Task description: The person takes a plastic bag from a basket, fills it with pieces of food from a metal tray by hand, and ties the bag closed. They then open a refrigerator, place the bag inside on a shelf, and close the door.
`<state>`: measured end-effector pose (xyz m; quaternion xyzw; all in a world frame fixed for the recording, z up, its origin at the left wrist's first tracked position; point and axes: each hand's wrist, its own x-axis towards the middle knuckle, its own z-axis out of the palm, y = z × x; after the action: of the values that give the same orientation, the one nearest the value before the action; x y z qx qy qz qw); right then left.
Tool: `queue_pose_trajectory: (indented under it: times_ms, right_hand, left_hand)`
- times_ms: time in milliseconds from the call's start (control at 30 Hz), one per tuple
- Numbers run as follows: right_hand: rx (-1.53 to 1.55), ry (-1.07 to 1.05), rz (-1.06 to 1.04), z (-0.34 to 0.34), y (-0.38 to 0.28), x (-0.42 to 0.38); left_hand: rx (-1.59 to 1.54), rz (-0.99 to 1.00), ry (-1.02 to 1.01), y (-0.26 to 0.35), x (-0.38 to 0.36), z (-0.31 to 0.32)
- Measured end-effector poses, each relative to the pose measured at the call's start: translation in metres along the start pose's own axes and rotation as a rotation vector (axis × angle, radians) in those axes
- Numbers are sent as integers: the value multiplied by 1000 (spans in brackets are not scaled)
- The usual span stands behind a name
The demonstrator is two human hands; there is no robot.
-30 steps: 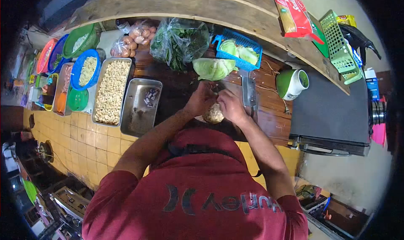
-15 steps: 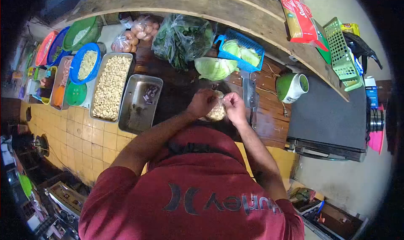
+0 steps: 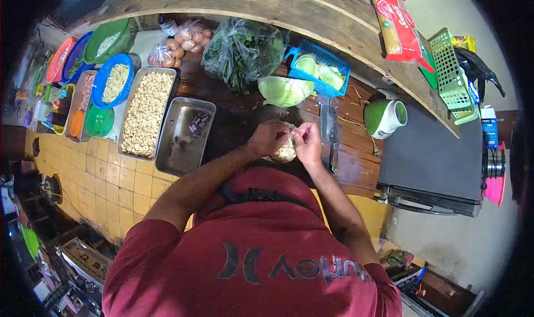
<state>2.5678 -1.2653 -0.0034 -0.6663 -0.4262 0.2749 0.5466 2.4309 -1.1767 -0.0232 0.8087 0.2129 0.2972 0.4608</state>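
Both hands meet over a small clear plastic bag (image 3: 286,151) of pale chunks on the dark wooden counter, close to my body. My left hand (image 3: 267,139) is closed, its fingertips pinching the bag's upper part from the left. From the right, my right hand (image 3: 307,143) pinches the same part with thumb and fingers. Their fingertips nearly touch, and they hide much of the bag's top. A cut cabbage piece (image 3: 285,90) lies just beyond the hands. To the right of my right hand is a knife with a dark handle (image 3: 334,157).
On the left are a metal tray of pale chunks (image 3: 146,114), a metal tray with purple bits (image 3: 175,152) and a blue colander (image 3: 113,82). Leafy greens in a bag (image 3: 242,53) and a blue basket (image 3: 319,68) stand behind. A wooden shelf (image 3: 267,4) overhangs the back.
My right hand has shifted slightly left and up, bringing the fingertips of both hands closer together at the bag's top. The bag stays in place.
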Motion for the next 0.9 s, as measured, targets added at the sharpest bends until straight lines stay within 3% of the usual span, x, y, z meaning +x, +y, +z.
queue_pose_trajectory:
  times_ms: [133,200,267,333,433,567,700,800,867,900]
  right_hand:
    - [-204,14,-173,-2,4,-5]
    - [-436,-2,-349,-5,-7,-5]
    - [-446,-54,-362,-8,-9,-5]
    - [-502,-77,-461,-8,-18,-5]
    - [-557,-118,-423,-12,-10,-5]
    - [-639,-186,-448,-11,-12,-2]
    - [-716,-243,-529,-10,-18,7]
    - [-546,-307,-398,-14,-10,15]
    - [-355,-543,23,-19,-10,22]
    - [-333,-617,80,-22,-11,27]
  left_hand:
    - [-22,-105,-23,5,1,-2]
    - [-29,-78,10,3,1,1]
    - [-34,-52,42,2,-1,2]
    - [-102,-208,5,1,-3,3]
    - [-54,-104,-7,-7,-3,5]
    - [-43,-162,-43,-4,-3,5]
    - [-5,-177,67,3,-3,2]
    - [-11,-194,87,12,-3,-1]
    - [-69,-247,76,14,-3,-2]
    - [-48,-224,73,13,-3,-1]
